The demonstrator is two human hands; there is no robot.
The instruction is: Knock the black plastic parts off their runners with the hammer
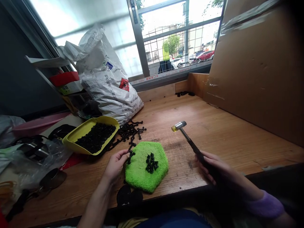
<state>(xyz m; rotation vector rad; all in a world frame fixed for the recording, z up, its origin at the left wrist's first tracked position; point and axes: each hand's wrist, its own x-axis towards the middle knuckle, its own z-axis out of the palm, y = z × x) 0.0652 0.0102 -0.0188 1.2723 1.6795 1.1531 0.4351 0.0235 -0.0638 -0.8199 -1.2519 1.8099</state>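
Note:
My right hand (210, 164) is wrapped round the dark handle of a small mallet (187, 136), its metal head with a yellow tip raised to the right of a green fuzzy hexagonal pad (140, 174). Pinched in my left hand (116, 164) is a strip of small black parts (131, 153), at the pad's left edge. Several small black parts (151, 163) sit in a cluster on the middle of the pad. More branching black strips (129, 131) lie tangled on the table beyond my left hand.
A yellow tray (68, 137) of small black pieces stands at the left, before a large white sack (104, 76). Dark round discs (129, 195) lie at the table's (228, 142) near edge. Cardboard (258, 69) rises on the right. Clutter, including a metal cup (52, 180), fills the far left.

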